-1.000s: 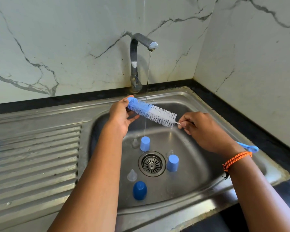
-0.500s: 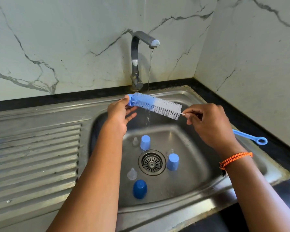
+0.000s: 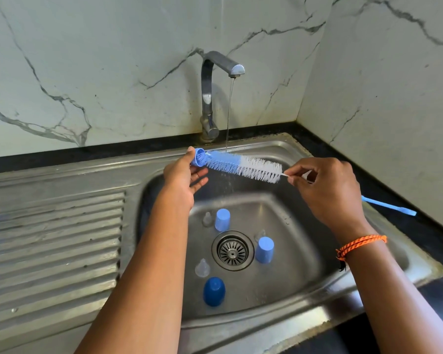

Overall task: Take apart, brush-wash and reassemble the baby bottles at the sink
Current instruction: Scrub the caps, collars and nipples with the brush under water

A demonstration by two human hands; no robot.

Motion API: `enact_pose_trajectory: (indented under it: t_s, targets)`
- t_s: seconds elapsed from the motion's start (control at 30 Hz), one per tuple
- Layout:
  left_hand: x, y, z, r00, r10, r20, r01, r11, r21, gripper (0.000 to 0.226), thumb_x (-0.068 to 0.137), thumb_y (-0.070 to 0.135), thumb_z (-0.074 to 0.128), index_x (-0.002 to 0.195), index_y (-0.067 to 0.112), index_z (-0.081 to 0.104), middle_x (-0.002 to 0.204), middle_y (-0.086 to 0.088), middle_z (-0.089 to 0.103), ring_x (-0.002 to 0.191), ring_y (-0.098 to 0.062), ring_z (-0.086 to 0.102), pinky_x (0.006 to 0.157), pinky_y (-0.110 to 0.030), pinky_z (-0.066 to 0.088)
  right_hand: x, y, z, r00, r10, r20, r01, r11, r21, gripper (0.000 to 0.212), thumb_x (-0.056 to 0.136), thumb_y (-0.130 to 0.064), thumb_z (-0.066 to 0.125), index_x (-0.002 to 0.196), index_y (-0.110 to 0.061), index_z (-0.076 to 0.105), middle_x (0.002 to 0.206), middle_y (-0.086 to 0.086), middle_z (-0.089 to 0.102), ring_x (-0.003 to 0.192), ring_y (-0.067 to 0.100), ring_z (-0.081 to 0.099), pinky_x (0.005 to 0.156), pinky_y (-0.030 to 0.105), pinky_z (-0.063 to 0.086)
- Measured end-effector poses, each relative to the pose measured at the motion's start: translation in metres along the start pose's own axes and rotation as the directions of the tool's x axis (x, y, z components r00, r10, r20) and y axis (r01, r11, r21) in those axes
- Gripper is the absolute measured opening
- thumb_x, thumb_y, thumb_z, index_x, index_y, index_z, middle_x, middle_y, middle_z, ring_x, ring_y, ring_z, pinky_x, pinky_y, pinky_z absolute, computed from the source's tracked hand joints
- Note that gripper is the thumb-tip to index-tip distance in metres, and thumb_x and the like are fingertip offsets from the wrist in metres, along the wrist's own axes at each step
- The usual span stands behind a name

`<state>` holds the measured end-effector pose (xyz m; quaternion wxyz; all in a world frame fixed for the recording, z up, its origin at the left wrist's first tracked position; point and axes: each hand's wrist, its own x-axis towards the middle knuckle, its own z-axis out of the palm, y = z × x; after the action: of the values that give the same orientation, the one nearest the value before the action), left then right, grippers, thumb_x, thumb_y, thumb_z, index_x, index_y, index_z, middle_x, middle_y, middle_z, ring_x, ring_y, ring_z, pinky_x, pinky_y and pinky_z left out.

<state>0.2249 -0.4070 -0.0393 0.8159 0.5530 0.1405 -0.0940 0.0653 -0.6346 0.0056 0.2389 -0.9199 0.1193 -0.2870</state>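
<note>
Right hand pinches brush, left hand touches its tip; caps below.

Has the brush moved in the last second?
Yes. The brush has risen and levelled out; against the tap, its tip sits closer to the sink's back rim.
</note>
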Motion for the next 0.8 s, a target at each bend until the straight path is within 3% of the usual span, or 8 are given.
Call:
enact_pose_trajectory:
  t_s: [0.17, 0.33, 0.57, 0.7, 0.8]
  targets:
    - [0.0, -0.0005, -0.0008, 1.0, 0.0, -0.006, 0.0, 1.0, -0.001, 0.028, 0.1, 0.041, 0.067, 0.113, 0.016, 0.07, 0.109, -0.01, 0.075, 0.098, -0.023, 0.074, 0.09, -0.044, 0.061, 0.0003, -0.0008, -0.0011, 0.999, -0.004, -0.032, 0.004, 1.0, 0.005, 0.014, 0.085, -0.021, 0.082, 0.088, -0.034, 0.08, 0.069, -0.02, 0.061, 0.076, 0.017, 0.059, 0.067, 0.035, 0.049]
    - [-0.0047, -0.001, 0.0055, 0.99, -0.025, 0.141, -0.001, 0.983, 0.184, 0.035, 0.104, 0.042, 0.061, 0.118, 0.011, 0.069, 0.108, -0.012, 0.078, 0.096, -0.025, 0.077, 0.085, -0.042, 0.063, 0.0002, -0.0023, -0.0024, 0.998, -0.02, -0.053, 0.021, 1.0, 0.003, 0.014, 0.085, -0.018, 0.081, 0.087, -0.032, 0.079, 0.081, -0.017, 0.068, 0.08, 0.017, 0.061, 0.071, 0.038, 0.052]
    - [-0.0011, 0.0011, 0.0016, 1.0, 0.011, 0.016, -0.012, 0.994, 0.111, 0.038, 0.101, 0.049, 0.063, 0.114, 0.014, 0.071, 0.102, -0.009, 0.077, 0.09, -0.022, 0.075, 0.081, -0.039, 0.063, 0.0005, -0.0012, -0.0028, 0.997, -0.039, -0.071, 0.04, 0.999, 0.011, 0.016, 0.085, -0.016, 0.081, 0.086, -0.032, 0.079, 0.078, -0.018, 0.065, 0.077, 0.014, 0.06, 0.068, 0.034, 0.049]
    - [-0.0021, 0.0007, 0.0029, 0.998, -0.014, 0.064, 0.001, 0.981, 0.196, 0.038, 0.101, 0.049, 0.063, 0.114, 0.014, 0.071, 0.101, -0.009, 0.079, 0.091, -0.024, 0.076, 0.085, -0.043, 0.063, 0.0003, -0.0024, -0.0006, 0.999, -0.024, 0.041, 0.023, 0.999, 0.03, 0.018, 0.083, -0.016, 0.084, 0.084, -0.034, 0.08, 0.073, -0.02, 0.066, 0.073, 0.011, 0.062, 0.068, 0.037, 0.054]
    - [-0.0034, -0.0022, 0.0028, 1.0, 0.001, 0.023, -0.005, 0.985, 0.172, 0.036, 0.102, 0.048, 0.063, 0.113, 0.014, 0.071, 0.101, -0.008, 0.079, 0.093, -0.023, 0.077, 0.084, -0.041, 0.064, 0.0004, -0.0032, -0.0015, 0.98, -0.122, 0.155, 0.107, 0.989, 0.107, 0.022, 0.084, -0.007, 0.083, 0.086, -0.03, 0.082, 0.076, -0.016, 0.072, 0.075, 0.008, 0.066, 0.073, 0.034, 0.055]
